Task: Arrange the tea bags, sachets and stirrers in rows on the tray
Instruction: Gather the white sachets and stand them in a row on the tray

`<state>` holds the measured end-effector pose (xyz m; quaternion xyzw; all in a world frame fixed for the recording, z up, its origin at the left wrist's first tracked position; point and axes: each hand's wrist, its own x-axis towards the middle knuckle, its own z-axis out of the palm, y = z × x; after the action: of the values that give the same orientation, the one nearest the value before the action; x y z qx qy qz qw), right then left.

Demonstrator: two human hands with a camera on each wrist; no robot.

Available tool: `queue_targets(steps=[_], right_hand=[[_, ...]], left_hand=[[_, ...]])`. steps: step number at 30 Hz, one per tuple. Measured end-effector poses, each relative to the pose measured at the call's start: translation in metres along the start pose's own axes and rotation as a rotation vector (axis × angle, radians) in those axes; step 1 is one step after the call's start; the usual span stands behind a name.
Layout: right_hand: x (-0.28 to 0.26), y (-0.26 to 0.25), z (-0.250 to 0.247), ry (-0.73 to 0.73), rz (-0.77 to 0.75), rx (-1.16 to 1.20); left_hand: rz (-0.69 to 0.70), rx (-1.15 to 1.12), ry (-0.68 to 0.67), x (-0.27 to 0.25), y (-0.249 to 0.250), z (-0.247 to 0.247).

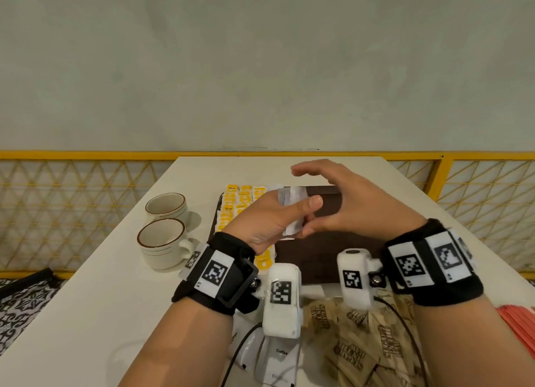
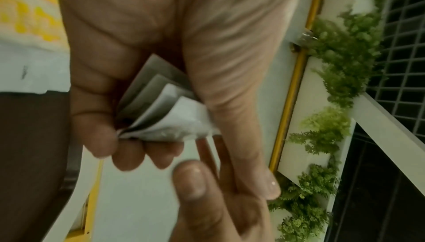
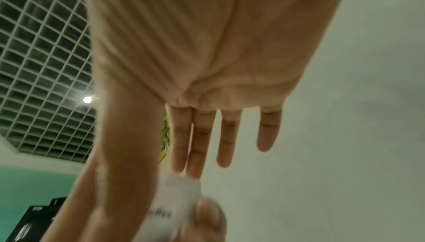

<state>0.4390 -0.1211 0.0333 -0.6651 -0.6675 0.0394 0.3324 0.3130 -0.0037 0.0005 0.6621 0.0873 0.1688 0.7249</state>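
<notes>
Our left hand [image 1: 269,221] grips a small fanned stack of white paper sachets [image 2: 165,116], long axis running away from us, held above the dark brown tray [image 1: 324,250]. Our right hand [image 1: 344,204] hovers just beside it, fingers straight and relaxed, holding nothing. Glossy yellow tea bags [image 1: 240,201] already fill the tray's left side; the bare part lies directly below.

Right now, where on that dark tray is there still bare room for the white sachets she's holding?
The dark tray is bare on its right part, from the yellow tea bags across to its right edge. Its left part is crowded with those bags. The left hand grips the white sachets; the right hand is open beside it.
</notes>
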Motion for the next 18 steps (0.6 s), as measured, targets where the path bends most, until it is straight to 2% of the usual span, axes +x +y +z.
queue_targets(steps=[3, 8, 18], right_hand=[[-0.0012, 0.0017, -0.0060, 0.099, -0.092, 0.011], [0.0008, 0.0006, -0.0008, 0.128, -0.114, 0.031], [0.0000, 0.0023, -0.0009, 0.007, 0.018, 0.039]], left_hand=[[0.003, 0.084, -0.015, -0.0014, 0.0014, -0.0016], [0.005, 0.130, -0.041, 0.0010, -0.0018, -0.0036], [-0.021, 0.194, -0.081, 0.0026, -0.0040, -0.0045]])
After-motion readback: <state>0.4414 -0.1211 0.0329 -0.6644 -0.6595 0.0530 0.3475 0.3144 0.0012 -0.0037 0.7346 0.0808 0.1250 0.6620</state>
